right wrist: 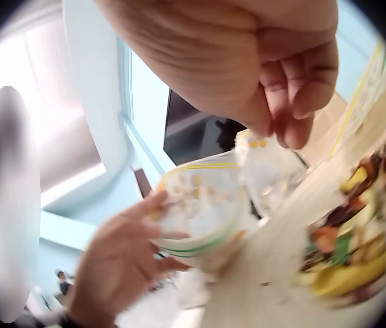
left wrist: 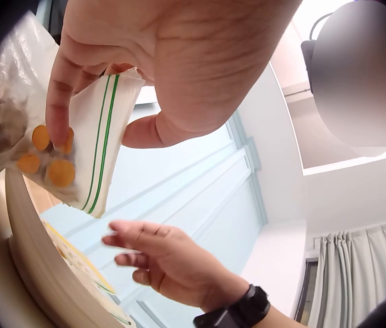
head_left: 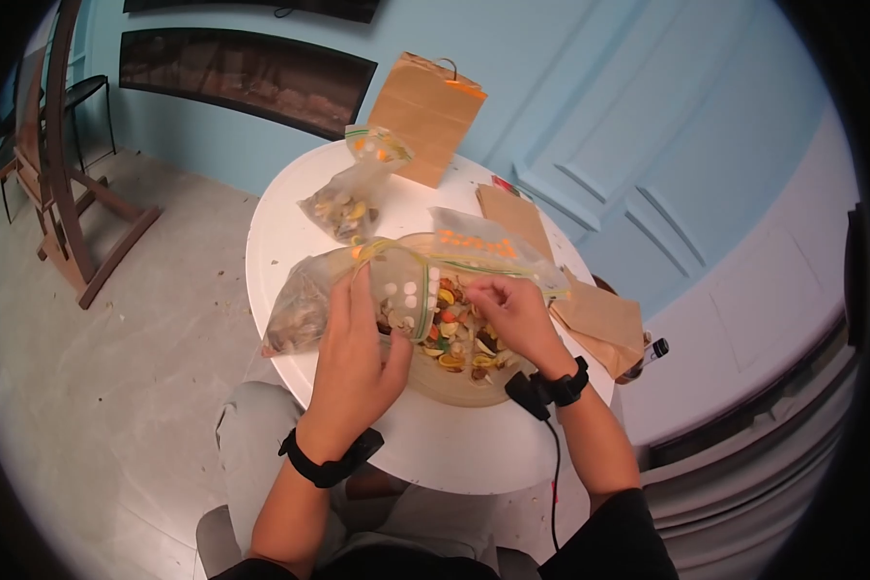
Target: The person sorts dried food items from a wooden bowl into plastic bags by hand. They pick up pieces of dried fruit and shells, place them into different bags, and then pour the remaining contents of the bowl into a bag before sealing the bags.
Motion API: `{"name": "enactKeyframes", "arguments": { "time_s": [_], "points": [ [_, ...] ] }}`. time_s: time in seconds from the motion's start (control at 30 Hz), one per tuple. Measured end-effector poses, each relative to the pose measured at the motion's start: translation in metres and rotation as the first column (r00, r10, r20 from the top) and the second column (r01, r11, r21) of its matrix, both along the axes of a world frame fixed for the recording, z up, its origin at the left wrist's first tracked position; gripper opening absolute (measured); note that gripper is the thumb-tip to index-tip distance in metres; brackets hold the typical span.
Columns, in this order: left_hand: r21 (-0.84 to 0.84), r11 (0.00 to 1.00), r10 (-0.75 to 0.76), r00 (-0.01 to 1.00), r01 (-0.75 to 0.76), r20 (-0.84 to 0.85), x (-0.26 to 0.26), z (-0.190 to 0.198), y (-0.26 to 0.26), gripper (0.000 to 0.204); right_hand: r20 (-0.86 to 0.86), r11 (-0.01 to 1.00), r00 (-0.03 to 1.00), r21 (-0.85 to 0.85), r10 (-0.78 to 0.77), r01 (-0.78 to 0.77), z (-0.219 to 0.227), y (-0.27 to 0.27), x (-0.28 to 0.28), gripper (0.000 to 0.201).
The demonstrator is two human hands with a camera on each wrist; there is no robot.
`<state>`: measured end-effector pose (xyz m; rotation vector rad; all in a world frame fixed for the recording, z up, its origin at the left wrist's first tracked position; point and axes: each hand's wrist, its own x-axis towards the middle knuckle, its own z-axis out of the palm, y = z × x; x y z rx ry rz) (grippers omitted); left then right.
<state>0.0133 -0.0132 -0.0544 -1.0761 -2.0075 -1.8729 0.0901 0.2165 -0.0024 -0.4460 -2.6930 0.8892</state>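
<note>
A clear zip bag (head_left: 403,290) with a green-lined mouth and round dots stands tilted over the round tray (head_left: 435,391), its mouth spread wide. My left hand (head_left: 350,358) grips it near the mouth; in the left wrist view its fingers lie against the orange dots (left wrist: 60,173). Mixed dried pieces (head_left: 462,333) in yellow, orange, red, green and brown fill part of the tray. Just above their right side is my right hand (head_left: 514,314), fingers loosely curled. No piece shows between its fingertips (right wrist: 292,137) in the right wrist view.
Another filled zip bag (head_left: 343,208) stands toward the back of the white table (head_left: 280,208). A bag of brown pieces (head_left: 304,307) lies at the left edge. Behind the tray lies an orange-marked zip bag (head_left: 483,242). Paper bags (head_left: 425,116) stand at the back; brown paper (head_left: 599,324) lies at right.
</note>
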Motion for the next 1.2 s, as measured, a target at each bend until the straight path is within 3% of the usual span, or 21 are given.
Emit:
{"name": "enactKeyframes", "arguments": {
  "time_s": [0.1, 0.2, 0.47, 0.57, 0.8, 1.0, 1.07, 1.2],
  "points": [
    [-0.011, 1.000, -0.003, 1.000, 0.003, 0.007, -0.001, 0.000, -0.001, 0.068, 0.273, 0.935, 0.956, 0.354, -0.111, 0.007, -0.018, 0.027, 0.004, 0.022],
    [-0.022, 1.000, 0.002, 1.000, -0.003, -0.015, -0.003, -0.003, 0.001, 0.069, 0.410, 0.924, 0.905, 0.379, -0.116, -0.054, -0.024, 0.025, 0.005, 0.020],
    [-0.033, 0.997, 0.061, 0.992, -0.065, -0.113, -0.006, -0.010, 0.003, 0.072, 0.385, 0.936, 0.920, 0.346, -0.077, -0.066, -0.033, 0.033, 0.007, 0.021],
    [-0.001, 1.000, -0.001, 1.000, 0.001, -0.015, -0.001, -0.002, 0.002, 0.068, 0.347, 0.945, 0.937, 0.317, -0.036, -0.081, -0.027, 0.024, 0.005, 0.021],
    [-0.003, 1.000, -0.001, 1.000, 0.001, -0.009, -0.002, -0.003, 0.002, 0.069, 0.399, 0.950, 0.917, 0.277, 0.022, -0.144, -0.021, 0.023, 0.006, 0.021],
    [-0.049, 0.998, 0.030, 0.997, -0.033, -0.068, -0.003, -0.007, 0.003, 0.071, 0.317, 0.949, 0.941, 0.316, -0.118, 0.013, -0.006, 0.018, 0.012, 0.023],
    [-0.052, 0.997, 0.048, 0.991, -0.055, -0.125, -0.003, -0.007, 0.003, 0.071, 0.230, 0.978, 0.971, 0.205, -0.073, 0.025, 0.010, 0.008, 0.008, 0.024],
    [-0.013, 1.000, -0.023, 1.000, 0.023, 0.000, 0.002, 0.000, 0.005, 0.067, 0.098, 0.995, 0.993, -0.077, 0.070, -0.063, 0.037, -0.033, -0.001, 0.020]
  ]
}}
